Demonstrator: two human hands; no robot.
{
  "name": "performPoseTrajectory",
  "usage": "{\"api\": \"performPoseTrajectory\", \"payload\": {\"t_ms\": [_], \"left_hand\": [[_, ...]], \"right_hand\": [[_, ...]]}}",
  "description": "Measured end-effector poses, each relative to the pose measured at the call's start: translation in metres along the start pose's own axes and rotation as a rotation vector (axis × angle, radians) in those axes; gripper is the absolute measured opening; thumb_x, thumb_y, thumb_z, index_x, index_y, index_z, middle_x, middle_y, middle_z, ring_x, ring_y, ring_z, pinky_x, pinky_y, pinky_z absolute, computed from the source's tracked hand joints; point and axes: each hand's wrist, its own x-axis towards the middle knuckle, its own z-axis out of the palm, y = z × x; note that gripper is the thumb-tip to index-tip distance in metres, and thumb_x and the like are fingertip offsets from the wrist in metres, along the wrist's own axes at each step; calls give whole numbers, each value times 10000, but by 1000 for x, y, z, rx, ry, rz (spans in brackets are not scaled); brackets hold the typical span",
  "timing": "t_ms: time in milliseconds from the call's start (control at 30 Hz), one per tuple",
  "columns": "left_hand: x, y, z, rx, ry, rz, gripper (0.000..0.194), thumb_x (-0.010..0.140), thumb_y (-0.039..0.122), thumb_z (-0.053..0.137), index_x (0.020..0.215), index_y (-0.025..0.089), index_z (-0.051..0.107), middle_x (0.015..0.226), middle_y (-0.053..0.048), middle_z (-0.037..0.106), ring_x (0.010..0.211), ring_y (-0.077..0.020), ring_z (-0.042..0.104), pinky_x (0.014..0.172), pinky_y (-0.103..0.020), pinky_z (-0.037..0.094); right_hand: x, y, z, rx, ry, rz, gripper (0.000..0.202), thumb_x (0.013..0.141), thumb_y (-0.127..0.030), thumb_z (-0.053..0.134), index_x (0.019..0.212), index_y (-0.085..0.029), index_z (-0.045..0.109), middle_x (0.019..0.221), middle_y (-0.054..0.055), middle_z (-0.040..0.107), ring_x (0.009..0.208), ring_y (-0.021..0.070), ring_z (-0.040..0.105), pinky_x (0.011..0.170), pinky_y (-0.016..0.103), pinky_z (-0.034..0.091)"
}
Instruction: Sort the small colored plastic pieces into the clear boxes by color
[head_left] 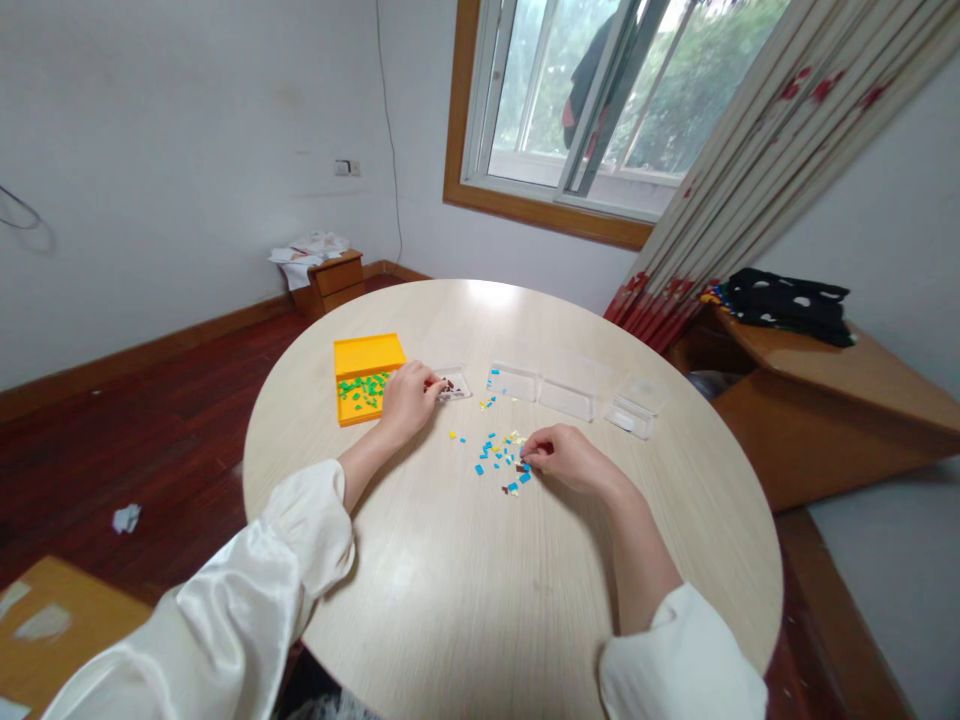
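Note:
Small blue, yellow, cream and brown pieces [480, 469] lie scattered mid-table. My right hand [568, 456] is at their right edge, fingers pinched together; what they hold, if anything, is too small to name. My left hand [409, 402] reaches over the left end of a clear tray [462, 385] with dark brown pieces, its fingertips closed and their contents unclear. Left of that hand an open yellow box [369, 354] holds green pieces [362, 390], partly covered by the hand. A clear tray [517, 384] farther back has a few blue pieces at its left end.
Another clear tray [566, 399] and a small clear box [628, 420] stand to the right on the round table [465, 620]. Beyond the table are a small drawer cabinet [339, 280], a window, a curtain and a wooden stand [847, 400] with dark cloth.

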Motion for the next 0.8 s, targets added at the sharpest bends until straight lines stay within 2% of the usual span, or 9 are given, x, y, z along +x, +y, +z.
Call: {"api": "performPoseTrajectory", "payload": {"t_ms": [267,467,633,800], "left_hand": [[-3,5,1,-57,-16,24,171,826,251,584,694,155,637,755,-43,601,753,-174,531,700,-295,376],[-9,13,1,-108,-48,80,202,807,252,614,633,153,591,723,-29,587,717,-161,521,689,-288,369],[-10,17,0,-104,-62,88,324,818,268,597,532,159,491,641,-14,538,648,-146,479,645,-277,343],[-11,17,2,-144,-63,115,339,824,263,587,523,158,471,634,-8,518,634,-137,465,636,-272,341]], "right_hand": [[0,2,1,10,-21,-8,252,663,-125,501,764,-133,731,662,34,657,589,118,519,575,226,361],[1,6,1,-5,-24,-101,204,670,-143,518,719,-145,715,627,5,583,561,99,440,540,218,322],[2,8,2,0,-60,-68,188,679,-163,531,724,-138,712,600,-9,537,554,96,410,540,220,313],[1,2,2,-13,-67,-39,159,688,-178,531,684,-134,684,561,-24,484,543,93,395,528,222,299]]}}
